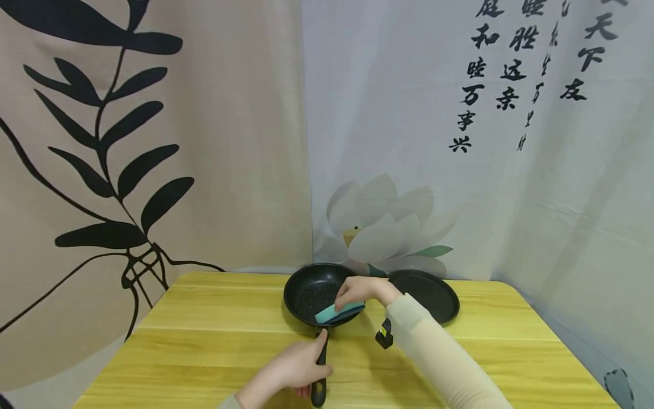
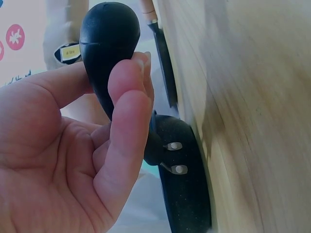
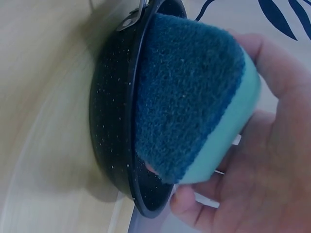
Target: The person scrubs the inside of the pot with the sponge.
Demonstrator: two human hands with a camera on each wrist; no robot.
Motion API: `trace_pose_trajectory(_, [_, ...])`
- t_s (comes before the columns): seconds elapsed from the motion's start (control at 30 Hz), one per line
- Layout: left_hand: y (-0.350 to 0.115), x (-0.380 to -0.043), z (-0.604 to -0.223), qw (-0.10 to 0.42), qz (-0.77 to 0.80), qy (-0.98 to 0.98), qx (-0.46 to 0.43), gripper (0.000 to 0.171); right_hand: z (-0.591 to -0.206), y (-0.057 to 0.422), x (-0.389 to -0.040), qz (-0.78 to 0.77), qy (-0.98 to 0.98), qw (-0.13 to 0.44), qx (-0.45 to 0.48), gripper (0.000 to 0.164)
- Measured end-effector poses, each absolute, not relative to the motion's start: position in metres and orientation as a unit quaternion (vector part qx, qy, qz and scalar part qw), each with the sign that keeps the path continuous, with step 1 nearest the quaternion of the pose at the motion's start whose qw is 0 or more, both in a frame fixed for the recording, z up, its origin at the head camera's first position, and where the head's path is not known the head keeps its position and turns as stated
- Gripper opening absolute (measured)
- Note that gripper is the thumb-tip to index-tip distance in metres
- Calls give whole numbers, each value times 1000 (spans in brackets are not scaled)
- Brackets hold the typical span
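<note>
A black speckled frying pan [image 1: 311,291] sits on the table, its handle towards the person. My left hand [image 1: 298,366] grips that black handle [image 2: 109,43]; in the left wrist view the fingers curl round it near its rounded end. In my right hand [image 1: 357,289] is a scrubbing sponge [image 1: 337,312], light teal on one side with a dark blue-green scouring layer [image 3: 184,92]. The sponge is at the pan's near right rim, partly over the inside. From the right wrist view, its scouring face points towards the pan, and fingers hold the teal side.
A flat, round black pan [image 1: 426,295] lies behind the right forearm, close to the frying pan's right side. The wooden table [image 1: 204,329] ends at a printed cloth backdrop [image 1: 245,142]. A small black device [image 1: 384,334] shows at the right wrist.
</note>
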State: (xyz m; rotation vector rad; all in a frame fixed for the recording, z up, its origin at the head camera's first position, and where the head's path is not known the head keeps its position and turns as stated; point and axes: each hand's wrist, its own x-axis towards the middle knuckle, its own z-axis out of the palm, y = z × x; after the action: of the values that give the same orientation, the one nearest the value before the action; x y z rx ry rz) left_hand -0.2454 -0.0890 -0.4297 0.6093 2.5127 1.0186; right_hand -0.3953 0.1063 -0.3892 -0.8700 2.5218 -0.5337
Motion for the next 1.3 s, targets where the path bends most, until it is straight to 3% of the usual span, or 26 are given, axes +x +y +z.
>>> trace_pose_trajectory(0.73, [-93,-245,-428,190,363,886,220,79,-392,96,-396,-228,903,234,-279,24])
trace_pose_trajectory(1.3, [-100,-274,-471,196,327,890,249,89,-398,87,-398,-264,897,247,-254,34])
